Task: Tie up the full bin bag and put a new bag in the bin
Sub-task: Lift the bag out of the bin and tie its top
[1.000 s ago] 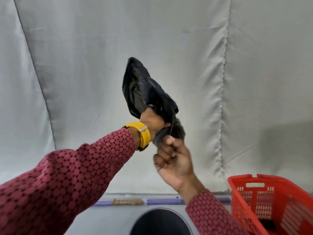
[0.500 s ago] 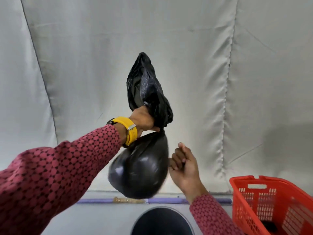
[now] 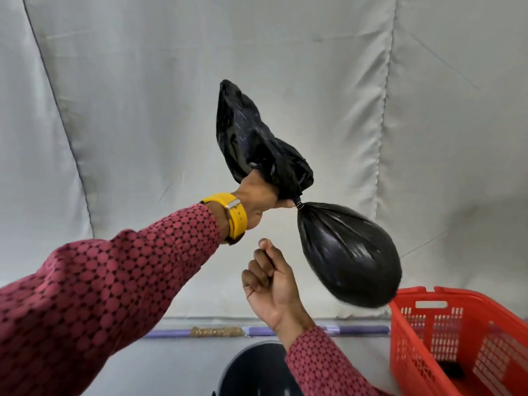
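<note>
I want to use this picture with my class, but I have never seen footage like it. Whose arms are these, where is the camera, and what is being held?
There is no machine here. The camera sits on a person's head and looks forward and down, so the arms in patterned red sleeves are the wearer's own.

The left hand, with a yellow watch on its wrist, grips the twisted neck of a black bin bag. The bag's full, rounded part hangs out to the right, and its loose top sticks up above the fist. The right hand is below it, loosely curled and apart from the bag; whether it holds anything I cannot tell.

At the bottom edge is the dark rim of the bin, and to the right a red plastic basket. Grey cloth hangs behind.
</note>
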Demonstrator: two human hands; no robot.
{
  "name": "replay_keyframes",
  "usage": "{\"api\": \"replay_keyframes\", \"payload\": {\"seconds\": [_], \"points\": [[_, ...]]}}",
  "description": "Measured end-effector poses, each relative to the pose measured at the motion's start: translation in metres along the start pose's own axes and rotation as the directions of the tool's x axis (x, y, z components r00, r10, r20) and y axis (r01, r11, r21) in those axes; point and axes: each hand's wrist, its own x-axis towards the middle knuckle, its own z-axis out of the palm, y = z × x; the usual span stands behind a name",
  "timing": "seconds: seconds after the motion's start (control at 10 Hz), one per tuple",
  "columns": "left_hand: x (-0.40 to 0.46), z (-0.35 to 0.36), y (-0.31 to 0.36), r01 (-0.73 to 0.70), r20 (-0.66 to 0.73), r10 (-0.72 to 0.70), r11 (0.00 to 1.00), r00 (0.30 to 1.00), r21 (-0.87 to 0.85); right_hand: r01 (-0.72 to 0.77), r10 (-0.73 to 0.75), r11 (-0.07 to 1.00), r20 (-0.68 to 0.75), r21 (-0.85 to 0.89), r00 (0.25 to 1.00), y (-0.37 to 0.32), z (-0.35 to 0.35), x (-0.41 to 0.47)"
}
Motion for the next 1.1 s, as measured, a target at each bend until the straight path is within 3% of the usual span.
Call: {"api": "replay_keyframes", "payload": {"seconds": [0.1,0.2,0.3,0.4,0.5,0.6,0.7,0.8,0.9,1.1], "points": [[0.002,-0.007,-0.007,0.008,-0.01,-0.008,0.997,1.0,0.077,-0.055,-0.031,0.909,0.197,0.413,0.98,-0.025,0.028,0.005],[0.005,-0.017,-0.018,0.055,-0.042,-0.047,0.974,0.998,0.219,0.023,-0.078,0.931,0.136,0.364,0.988,-0.042,0.03,0.01],[0.002,-0.03,-0.03,0.126,-0.097,-0.099,0.933,0.99,0.338,0.116,-0.116,0.993,-0.006,0.012,0.993,-0.044,-0.032,-0.009],[-0.003,-0.039,-0.047,0.192,-0.116,-0.156,0.875,0.981,0.444,0.017,-0.009,0.999,0.178,-0.045,0.984,-0.031,-0.023,-0.01],[-0.01,-0.042,-0.068,0.205,-0.168,-0.154,0.917,0.974,0.344,-0.081,0.118,0.989,0.321,-0.127,0.94,0.01,-0.015,-0.014],[-0.018,-0.042,-0.079,0.139,-0.191,-0.107,0.977,0.976,0.16,-0.202,0.229,0.973,0.369,-0.112,0.901,0.055,-0.009,-0.01],[-0.035,-0.06,-0.077,0.068,-0.112,-0.066,0.997,0.992,0.019,-0.221,0.215,0.975,0.293,-0.013,0.931,0.104,-0.016,0.007],[-0.048,-0.087,-0.08,0.084,-0.092,-0.076,0.993,0.993,0.082,-0.192,0.173,0.976,0.174,0.099,0.969,0.126,-0.033,0.03],[-0.065,-0.118,-0.087,0.125,-0.137,-0.114,0.989,0.984,0.08,-0.251,0.251,0.968,0.023,0.017,0.968,0.136,-0.059,0.054],[-0.109,-0.193,-0.122,0.269,-0.192,-0.219,0.919,0.957,0.289,-0.308,0.337,0.941,0.278,-0.143,0.9,0.161,-0.059,0.073]]}}
